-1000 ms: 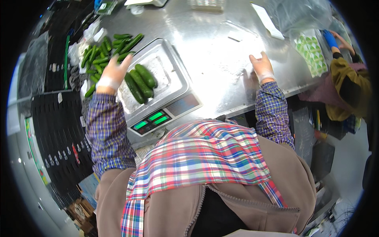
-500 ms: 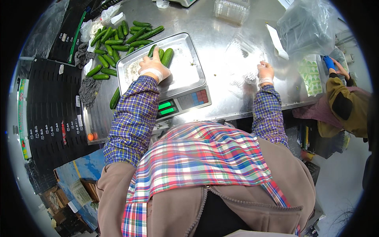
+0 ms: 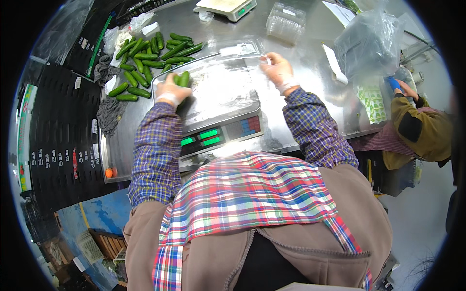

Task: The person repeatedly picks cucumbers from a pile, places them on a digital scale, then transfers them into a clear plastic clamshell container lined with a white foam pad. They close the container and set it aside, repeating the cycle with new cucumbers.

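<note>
My left hand (image 3: pixel 172 89), in a clear glove, is closed on cucumbers (image 3: pixel 183 79) at the left of a metal tray (image 3: pixel 223 110). The tray sits on a scale with lit green displays (image 3: pixel 208 133). My gloved right hand (image 3: pixel 276 68) grips a clear plastic container (image 3: pixel 240 49) over the tray's upper right; glare hides where its lower edges lie. Several loose cucumbers (image 3: pixel 138 76) lie in a pile left of the tray.
At the back stand a second scale (image 3: pixel 228 7) and stacked clear containers (image 3: pixel 284 24). To the right are a plastic bag (image 3: pixel 366 43), a green sticker sheet (image 3: pixel 371 104) and a co-worker's blue-gloved hand (image 3: pixel 394 85). A grey cloth (image 3: pixel 109 116) lies at left.
My right hand has moved left, bringing the clear container from the tabletop over the tray. My left hand has gone onto the cucumbers in the tray and shifted leftward with them.
</note>
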`<state>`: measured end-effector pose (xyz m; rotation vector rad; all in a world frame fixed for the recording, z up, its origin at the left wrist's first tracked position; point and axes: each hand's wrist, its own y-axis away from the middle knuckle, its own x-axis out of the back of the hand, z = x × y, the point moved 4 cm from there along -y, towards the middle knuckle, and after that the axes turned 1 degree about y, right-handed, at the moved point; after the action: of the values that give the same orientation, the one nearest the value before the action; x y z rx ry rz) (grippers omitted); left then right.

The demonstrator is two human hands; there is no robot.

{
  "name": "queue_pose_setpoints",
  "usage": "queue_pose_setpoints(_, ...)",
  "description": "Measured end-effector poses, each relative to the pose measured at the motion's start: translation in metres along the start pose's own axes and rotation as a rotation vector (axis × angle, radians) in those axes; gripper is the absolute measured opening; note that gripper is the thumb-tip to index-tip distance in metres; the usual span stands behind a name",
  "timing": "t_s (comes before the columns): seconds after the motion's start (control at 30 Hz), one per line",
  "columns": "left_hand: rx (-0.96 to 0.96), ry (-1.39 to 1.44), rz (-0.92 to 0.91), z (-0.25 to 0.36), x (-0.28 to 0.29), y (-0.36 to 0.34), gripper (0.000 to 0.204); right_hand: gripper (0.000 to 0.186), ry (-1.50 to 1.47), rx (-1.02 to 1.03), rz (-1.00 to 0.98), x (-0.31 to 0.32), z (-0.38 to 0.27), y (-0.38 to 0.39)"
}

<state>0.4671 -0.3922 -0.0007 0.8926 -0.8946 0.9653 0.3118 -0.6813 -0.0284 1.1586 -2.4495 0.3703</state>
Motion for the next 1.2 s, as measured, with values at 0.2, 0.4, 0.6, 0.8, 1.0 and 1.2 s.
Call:
queue_pose_setpoints(0.2,-0.446,0.080,0.223,0.017,0.054,0.031,0.071,0.041,0.117,-0.053,-0.209,-0.085,-0.023,0.015)
queue_pose_setpoints(0.4,-0.813,-0.327,-0.098,0.069,-0.011,0.062,0.080,0.034,-0.381,-0.411,-0.259,-0.083,-0.022,0.017)
queue_pose_setpoints(0.6,-0.992,-0.138,0.009,0.026,-0.022,0.065,0.072,0.035,-0.363,-0.310,-0.258,-0.086,-0.012,0.011)
queue_pose_setpoints(0.8,-0.953,0.063,-0.064,0.004,-0.033,0.056,0.067,0.051,-0.560,-0.408,-0.330,-0.127,-0.038,-0.042)
queue_pose_setpoints(1.0,-0.095,1.223,0.293,-0.075,0.025,0.018,0.052,0.055,-0.828,-0.313,-0.386,-0.102,-0.060,-0.035)
queue_pose_setpoints(1.2,-0.048,0.724,-0.458,-0.067,-0.020,0.071,0.046,0.043,0.348,0.885,-0.160,-0.058,-0.067,0.058)
